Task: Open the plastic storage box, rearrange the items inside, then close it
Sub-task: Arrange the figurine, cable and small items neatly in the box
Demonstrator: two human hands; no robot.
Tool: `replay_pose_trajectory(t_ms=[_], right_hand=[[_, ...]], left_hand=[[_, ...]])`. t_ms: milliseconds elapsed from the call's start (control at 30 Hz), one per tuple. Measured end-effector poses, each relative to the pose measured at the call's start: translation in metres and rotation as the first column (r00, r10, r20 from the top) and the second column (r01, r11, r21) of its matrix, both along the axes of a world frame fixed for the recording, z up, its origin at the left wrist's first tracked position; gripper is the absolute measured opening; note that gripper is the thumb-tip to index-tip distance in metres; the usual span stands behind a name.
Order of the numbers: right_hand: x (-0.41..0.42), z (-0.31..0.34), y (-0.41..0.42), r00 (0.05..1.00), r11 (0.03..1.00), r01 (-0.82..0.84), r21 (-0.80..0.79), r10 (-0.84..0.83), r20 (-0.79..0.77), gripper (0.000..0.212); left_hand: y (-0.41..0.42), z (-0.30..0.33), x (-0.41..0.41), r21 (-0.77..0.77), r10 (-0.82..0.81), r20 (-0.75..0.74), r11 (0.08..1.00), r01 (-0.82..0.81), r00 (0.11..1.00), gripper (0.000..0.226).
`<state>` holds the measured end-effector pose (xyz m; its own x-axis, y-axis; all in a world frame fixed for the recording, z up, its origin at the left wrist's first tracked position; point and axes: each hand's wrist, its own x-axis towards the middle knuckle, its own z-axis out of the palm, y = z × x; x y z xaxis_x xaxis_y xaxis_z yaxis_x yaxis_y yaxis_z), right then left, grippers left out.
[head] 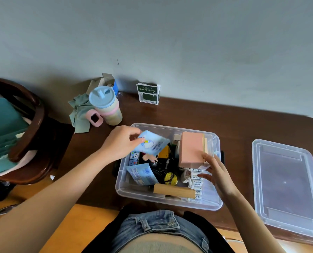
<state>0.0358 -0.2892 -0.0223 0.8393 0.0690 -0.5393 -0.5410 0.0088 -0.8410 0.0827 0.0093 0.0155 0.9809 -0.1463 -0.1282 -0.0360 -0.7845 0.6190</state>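
Note:
The clear plastic storage box (128,190) stands open on the dark wooden table, full of small items. Its clear lid (287,187) lies flat on the table to the right. My left hand (121,143) pinches a light blue printed packet (152,143) above the box's far left corner. My right hand (217,172) holds the near end of a pink box (192,148) that stands in the box's far right part. Inside lie another blue packet (143,175), a yellow round item (171,178), a wooden block (174,191) and white sachets (196,181).
A pastel cup with a blue lid (106,106) and a grey-green cloth (81,114) sit at the table's far left. A green and white carton (148,94) stands by the wall. A dark wooden chair (33,128) with teal items is at left.

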Motion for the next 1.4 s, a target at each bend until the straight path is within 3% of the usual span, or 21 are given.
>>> replay_pose_trajectory(t_ms=[133, 200, 233, 300, 367, 433, 533, 633, 733, 833, 933, 967, 1000, 1067, 1133, 1167, 1233, 1333, 1400], right_hand=[[0.002, 0.0, 0.002, 1.0, 1.0, 0.0, -0.013, 0.0, 0.008, 0.058], [0.003, -0.001, 0.002, 1.0, 1.0, 0.0, -0.011, 0.0, 0.007, 0.059], [0.003, -0.001, 0.002, 1.0, 1.0, 0.003, -0.007, -0.003, 0.005, 0.057], [0.003, -0.001, 0.001, 1.0, 1.0, 0.012, 0.001, -0.012, -0.002, 0.049], [0.003, -0.002, 0.0, 1.0, 1.0, 0.022, 0.003, -0.022, -0.009, 0.044], [0.003, -0.003, 0.0, 1.0, 1.0, 0.024, -0.002, -0.025, -0.011, 0.042], [0.002, -0.003, -0.001, 1.0, 1.0, 0.02, -0.005, -0.02, -0.002, 0.04], [0.0, -0.003, -0.003, 1.0, 1.0, 0.014, 0.0, -0.014, 0.003, 0.047], [-0.003, -0.004, -0.002, 1.0, 1.0, 0.018, 0.003, -0.018, 0.008, 0.051], [-0.006, -0.004, -0.001, 1.0, 1.0, 0.016, -0.003, -0.016, -0.006, 0.047], [-0.01, -0.003, 0.001, 1.0, 1.0, -0.022, -0.008, 0.022, -0.015, 0.05], [-0.011, -0.003, 0.001, 0.999, 0.999, -0.032, -0.007, 0.032, -0.015, 0.051], [-0.012, -0.002, 0.002, 0.999, 0.999, -0.039, -0.005, 0.039, -0.016, 0.051], [-0.015, -0.001, 0.005, 0.998, 0.999, -0.053, 0.003, 0.053, -0.016, 0.048], [-0.016, 0.001, 0.008, 0.998, 0.998, -0.067, 0.009, 0.067, -0.01, 0.049], [-0.016, 0.002, 0.01, 0.997, 0.997, -0.074, 0.009, 0.074, -0.007, 0.05], [-0.015, 0.004, 0.014, 0.997, 0.997, -0.081, 0.006, 0.081, -0.003, 0.049], [-0.015, 0.006, 0.017, 0.996, 0.996, -0.09, 0.005, 0.09, -0.005, 0.056], [-0.016, 0.007, 0.016, 0.996, 0.996, -0.09, 0.004, 0.09, -0.006, 0.061]], left_hand=[[-0.021, -0.019, -0.006, 0.139, 0.053, -0.001, 0.989, -0.053, 0.999, 0.038], [-0.023, -0.025, -0.014, 0.176, -0.005, 0.174, 0.984, -0.026, 0.985, 0.031], [-0.022, -0.028, -0.018, 0.167, -0.069, 0.194, 0.985, 0.037, 0.979, 0.026], [-0.019, -0.031, -0.023, 0.142, -0.21, -0.031, 0.967, 0.213, 0.977, 0.03], [-0.016, -0.034, -0.025, 0.253, -0.342, -0.349, 0.862, 0.439, 0.872, 0.04], [-0.017, -0.037, -0.026, 0.384, -0.387, -0.422, 0.743, 0.549, 0.82, 0.034], [-0.019, -0.033, -0.023, 0.334, -0.356, -0.353, 0.816, 0.472, 0.865, 0.027], [-0.019, -0.023, -0.013, 0.164, -0.163, -0.125, 0.97, 0.182, 0.979, 0.035], [-0.024, -0.018, -0.006, -0.02, 0.061, 0.012, 0.998, -0.06, 0.998, 0.012], [-0.032, -0.022, -0.01, 0.193, 0.025, 0.14, 0.98, -0.052, 0.99, 0.046], [-0.031, -0.022, -0.021, 0.283, -0.034, 0.39, 0.955, -0.084, 0.92, 0.033], [-0.029, -0.023, -0.024, 0.276, -0.082, 0.394, 0.961, -0.033, 0.915, 0.028], [-0.026, -0.025, -0.027, 0.257, -0.143, 0.334, 0.965, 0.056, 0.931, 0.023], [-0.02, -0.031, -0.034, 0.238, -0.278, 0.026, 0.935, 0.264, 0.96, 0.017], [-0.02, -0.04, -0.041, 0.35, -0.387, -0.269, 0.814, 0.464, 0.882, 0.016], [-0.021, -0.046, -0.044, 0.416, -0.414, -0.316, 0.748, 0.517, 0.854, 0.017], [-0.026, -0.057, -0.049, 0.515, -0.477, -0.261, 0.667, 0.539, 0.839, 0.023], [-0.033, -0.07, -0.047, 0.575, -0.528, -0.099, 0.661, 0.482, 0.843, 0.046], [-0.036, -0.073, -0.041, 0.614, -0.518, -0.081, 0.647, 0.452, 0.851, 0.061]])
